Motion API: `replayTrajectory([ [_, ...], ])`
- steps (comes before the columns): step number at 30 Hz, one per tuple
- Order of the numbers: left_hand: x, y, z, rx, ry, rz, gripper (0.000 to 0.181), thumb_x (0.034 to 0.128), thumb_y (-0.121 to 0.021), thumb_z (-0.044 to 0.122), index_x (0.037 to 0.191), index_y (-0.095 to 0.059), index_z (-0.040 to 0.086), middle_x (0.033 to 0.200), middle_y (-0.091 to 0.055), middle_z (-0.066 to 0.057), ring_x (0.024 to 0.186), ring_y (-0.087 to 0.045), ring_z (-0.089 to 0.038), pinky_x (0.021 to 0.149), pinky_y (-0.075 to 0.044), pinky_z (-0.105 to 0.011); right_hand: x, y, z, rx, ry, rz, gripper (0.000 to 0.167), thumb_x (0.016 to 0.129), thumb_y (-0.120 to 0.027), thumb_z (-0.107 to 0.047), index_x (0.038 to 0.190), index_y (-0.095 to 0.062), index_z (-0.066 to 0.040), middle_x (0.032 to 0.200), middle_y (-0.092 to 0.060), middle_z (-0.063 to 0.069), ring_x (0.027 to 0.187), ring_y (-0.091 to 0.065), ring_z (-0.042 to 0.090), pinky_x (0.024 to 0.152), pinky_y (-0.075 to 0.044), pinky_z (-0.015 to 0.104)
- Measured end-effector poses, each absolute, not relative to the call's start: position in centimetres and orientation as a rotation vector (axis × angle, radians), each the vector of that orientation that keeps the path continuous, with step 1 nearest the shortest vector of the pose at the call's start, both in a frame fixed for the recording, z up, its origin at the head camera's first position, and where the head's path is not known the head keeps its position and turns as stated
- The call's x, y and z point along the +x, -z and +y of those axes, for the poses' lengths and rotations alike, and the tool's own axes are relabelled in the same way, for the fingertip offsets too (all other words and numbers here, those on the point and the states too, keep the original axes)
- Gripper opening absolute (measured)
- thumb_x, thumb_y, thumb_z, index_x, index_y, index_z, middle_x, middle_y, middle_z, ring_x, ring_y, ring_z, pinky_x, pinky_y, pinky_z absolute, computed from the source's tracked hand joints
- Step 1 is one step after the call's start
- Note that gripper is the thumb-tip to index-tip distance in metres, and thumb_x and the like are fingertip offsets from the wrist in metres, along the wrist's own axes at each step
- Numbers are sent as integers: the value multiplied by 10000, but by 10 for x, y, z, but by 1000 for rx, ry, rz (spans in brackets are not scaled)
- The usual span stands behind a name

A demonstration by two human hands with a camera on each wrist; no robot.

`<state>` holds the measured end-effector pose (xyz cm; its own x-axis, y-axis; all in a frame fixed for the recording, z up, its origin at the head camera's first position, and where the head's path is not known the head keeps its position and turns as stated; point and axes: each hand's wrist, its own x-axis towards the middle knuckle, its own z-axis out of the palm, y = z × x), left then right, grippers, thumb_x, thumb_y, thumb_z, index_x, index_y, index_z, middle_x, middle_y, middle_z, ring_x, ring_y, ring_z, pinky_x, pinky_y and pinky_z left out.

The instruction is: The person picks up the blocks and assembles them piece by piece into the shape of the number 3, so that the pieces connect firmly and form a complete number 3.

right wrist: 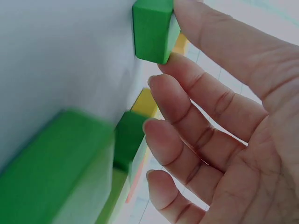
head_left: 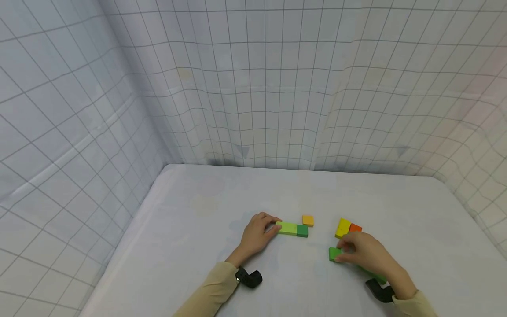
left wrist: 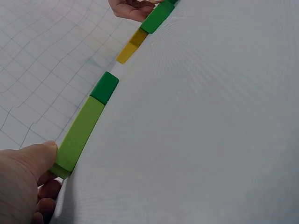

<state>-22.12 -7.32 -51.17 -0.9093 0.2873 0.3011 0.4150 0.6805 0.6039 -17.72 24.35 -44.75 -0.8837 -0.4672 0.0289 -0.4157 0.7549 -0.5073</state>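
Observation:
My left hand (head_left: 256, 234) pinches the left end of a long light green block (head_left: 287, 228) between thumb and index finger. A short dark green block (head_left: 303, 231) stands end to end against that block's right end, also seen in the left wrist view (left wrist: 104, 87). To the right, my right hand (head_left: 364, 251) pinches a small green block (head_left: 333, 253) between thumb and index fingertip. In the right wrist view that green block (right wrist: 152, 32) sits on the table, and the other fingers are loosely bent beside it.
A small yellow-orange block (head_left: 307, 220) lies just behind the dark green one. A yellow block (head_left: 342, 228) and an orange-red block (head_left: 355, 227) lie beyond my right hand. Another green block (head_left: 379, 278) is partly hidden under the right wrist. Gridded white cloth (head_left: 257, 88) hangs behind the white table (head_left: 198, 246).

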Motion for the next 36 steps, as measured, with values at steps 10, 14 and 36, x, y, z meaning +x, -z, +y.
replayTrajectory([
  [10, -221, 514, -73, -578, 1042, -2706, 255, 934, -600, 366, 1112, -705, 217, 935, -553, 67, 806, -444, -98, 670, -376, -265, -184, 454, 228, -763, 788, 2866, 247, 728, -818, -339, 860, -678, -184, 721, -504, -149, 648, -441, 36, 586, -394, 245],
  [14, -221, 514, -73, -573, 1038, -2715, 256, 935, -599, 366, 1117, -703, 219, 926, -544, 70, 794, -433, -96, 666, -371, -261, -185, 457, 224, -767, 779, 2885, 241, 728, -820, -325, 857, -671, -186, 709, -492, -152, 633, -433, 28, 575, -392, 240],
  [36, -220, 509, -73, -578, 1053, -2696, 262, 941, -592, 363, 1105, -710, 197, 941, -561, 40, 795, -441, -110, 666, -377, -274, -188, 458, 211, -780, 730, 2928, 253, 737, -814, -347, 901, -694, -197, 742, -510, -159, 663, -454, 38, 583, -410, 238],
])
